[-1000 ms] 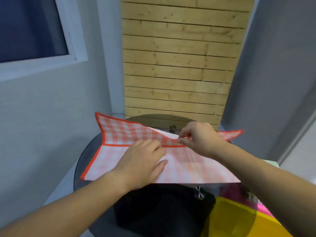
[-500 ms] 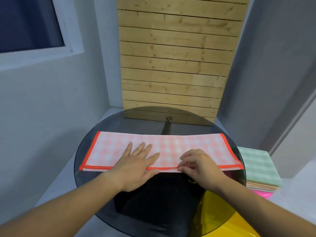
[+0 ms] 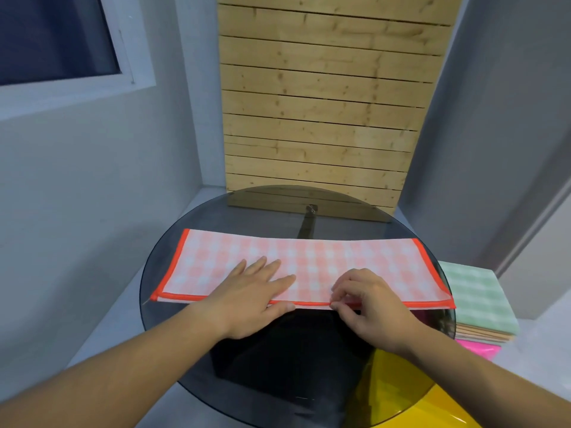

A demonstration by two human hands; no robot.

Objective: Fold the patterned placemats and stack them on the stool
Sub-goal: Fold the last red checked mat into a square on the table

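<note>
An orange-and-white checked placemat (image 3: 312, 264) with an orange border lies folded in half lengthwise across the round dark glass table (image 3: 216, 217). My left hand (image 3: 250, 291) presses flat on its near left half, fingers straight. My right hand (image 3: 367, 299) pinches the near border edge of the placemat just right of the middle. A stack of folded placemats (image 3: 475, 301), green checked on top, sits on a pink stool (image 3: 477, 349) to the right of the table.
A wooden slat panel (image 3: 324, 103) leans against the wall behind the table. Under the glass show a black base (image 3: 287, 350) and a yellow shape (image 3: 411, 387). Grey walls stand close on both sides, with a window (image 3: 55, 35) at upper left.
The far half of the placemat, lifted one second ago, has been brought over and laid flat. My left hand has flattened on it and my right hand has come to the near edge.
</note>
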